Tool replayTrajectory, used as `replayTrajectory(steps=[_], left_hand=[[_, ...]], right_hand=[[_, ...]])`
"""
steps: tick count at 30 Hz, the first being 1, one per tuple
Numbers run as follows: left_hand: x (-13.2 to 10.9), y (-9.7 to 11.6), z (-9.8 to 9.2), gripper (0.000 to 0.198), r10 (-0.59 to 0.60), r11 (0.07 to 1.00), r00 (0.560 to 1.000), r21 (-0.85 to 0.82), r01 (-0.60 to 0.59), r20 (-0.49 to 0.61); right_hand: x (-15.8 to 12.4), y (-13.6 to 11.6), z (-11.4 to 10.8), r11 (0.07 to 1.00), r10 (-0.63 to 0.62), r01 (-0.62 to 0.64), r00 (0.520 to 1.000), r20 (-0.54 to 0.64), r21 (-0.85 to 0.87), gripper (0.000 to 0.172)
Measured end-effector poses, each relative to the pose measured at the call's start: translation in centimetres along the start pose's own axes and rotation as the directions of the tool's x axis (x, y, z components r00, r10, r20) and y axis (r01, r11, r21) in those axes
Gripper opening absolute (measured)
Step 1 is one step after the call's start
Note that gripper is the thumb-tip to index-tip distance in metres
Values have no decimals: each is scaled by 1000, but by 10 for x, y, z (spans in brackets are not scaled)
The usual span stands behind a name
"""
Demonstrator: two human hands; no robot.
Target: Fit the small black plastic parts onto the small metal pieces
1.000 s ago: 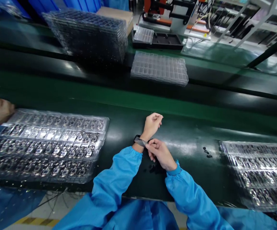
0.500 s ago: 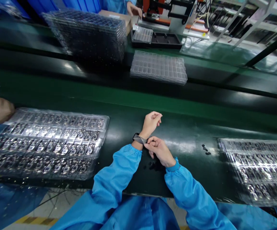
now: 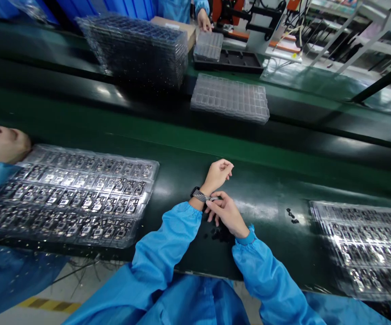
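Over the green work surface (image 3: 178, 180), my left hand (image 3: 218, 175) has its fingers curled in, and I see nothing in them. A wristband (image 3: 201, 195) with a dark grey strap and a black case goes round my left wrist. The thumb and fingers of my right hand (image 3: 228, 212) pinch the strap's loose end. Small black parts (image 3: 219, 234) lie below my right hand, partly in its shadow. More small black pieces (image 3: 292, 215) lie farther right.
A clear tray of small circuit boards (image 3: 90, 198) lies at left, by a co-worker's hand (image 3: 4, 143). Stacked filled trays (image 3: 364, 243) stand at right. Beyond are clear trays (image 3: 229, 97), a tall tray stack (image 3: 141, 49), a black tray (image 3: 241, 61) and another person's hand (image 3: 204, 20).
My right hand's fingers have spread a little at the strap, while my left hand stays curled. Across the line, the other person's hand has come to the small clear tray. The view has shifted slightly.
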State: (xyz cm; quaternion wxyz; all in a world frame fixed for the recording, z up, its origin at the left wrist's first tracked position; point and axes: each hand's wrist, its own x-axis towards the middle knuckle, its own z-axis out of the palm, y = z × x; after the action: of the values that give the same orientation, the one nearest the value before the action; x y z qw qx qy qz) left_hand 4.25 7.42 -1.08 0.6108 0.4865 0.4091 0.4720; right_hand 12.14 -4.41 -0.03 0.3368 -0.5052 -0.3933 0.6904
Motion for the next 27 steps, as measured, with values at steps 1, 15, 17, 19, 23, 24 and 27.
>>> replayTrajectory(steps=[1, 15, 17, 19, 23, 24, 27], left_hand=[[0, 0, 0, 23, 0, 1000, 1000, -2, 0, 0], [1, -4, 2, 16, 17, 998, 1000, 55, -18, 15], [0, -4, 2, 16, 16, 997, 1000, 69, -17, 16], [0, -4, 3, 15, 23, 996, 1000, 86, -24, 18], [-1, -7, 5, 13, 56, 989, 998, 136, -59, 23], [-1, -8, 5, 13, 64, 987, 998, 149, -66, 23], [-2, -11, 6, 15, 94, 975, 995, 198, -97, 25]], right_hand=[[0, 1, -1, 1000, 10, -10, 1000, 16, -6, 51], [-4, -9, -1, 987, -99, 74, 978, 186, 141, 35], [-5, -8, -2, 974, -144, 104, 970, 194, 203, 32], [-6, -8, -5, 959, -188, 138, 963, 193, 246, 31], [-9, -10, -12, 946, -265, 193, 923, 279, 260, 34], [-9, -10, -13, 948, -276, 200, 905, 324, 247, 38], [-11, -9, -13, 955, -292, 228, 837, 463, 189, 49]])
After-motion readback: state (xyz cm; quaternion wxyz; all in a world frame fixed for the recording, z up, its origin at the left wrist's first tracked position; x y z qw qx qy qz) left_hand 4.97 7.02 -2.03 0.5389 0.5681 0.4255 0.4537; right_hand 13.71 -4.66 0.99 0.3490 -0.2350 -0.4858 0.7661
